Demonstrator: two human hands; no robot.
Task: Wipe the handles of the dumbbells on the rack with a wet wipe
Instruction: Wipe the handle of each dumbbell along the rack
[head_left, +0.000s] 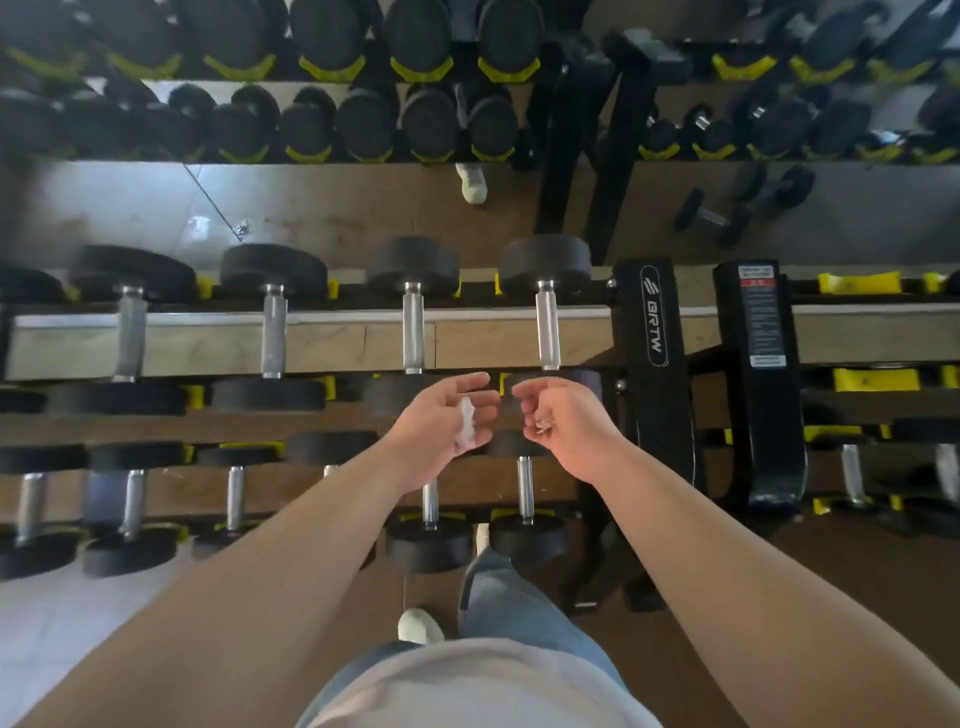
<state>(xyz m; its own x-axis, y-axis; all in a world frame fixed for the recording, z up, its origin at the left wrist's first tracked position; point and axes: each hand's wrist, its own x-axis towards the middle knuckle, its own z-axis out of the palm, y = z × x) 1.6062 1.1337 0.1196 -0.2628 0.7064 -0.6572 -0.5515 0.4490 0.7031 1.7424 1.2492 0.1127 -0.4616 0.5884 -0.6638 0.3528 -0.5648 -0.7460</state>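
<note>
Both hands were held above the front edge of the upper tier of the rack (654, 322), close together but not touching. The left hand (441, 426) was turned palm-up, its fingers half curled round a crumpled white wet wipe (464, 423) lying across the palm. The right hand (558, 421) was loosely curled; a small pale speck was noted at its fingertips, and whether anything was gripped could not be told. The wipe was clear of every handle.

On the upper tier, four black dumbbells (545, 265) were laid front to back on yellow saddles (857, 283), their steel handles (547, 325) bare. Smaller ones were recorded on the tier below. A printed label (761, 317) was fixed to the second upright.

The floor (857, 597) was brown and wood-patterned under the rack, with pale tiles (62, 623) at lower left. Behind the rack, what appeared to be a mirror (322, 202) was noted, with the rows of dumbbells repeated in it.
</note>
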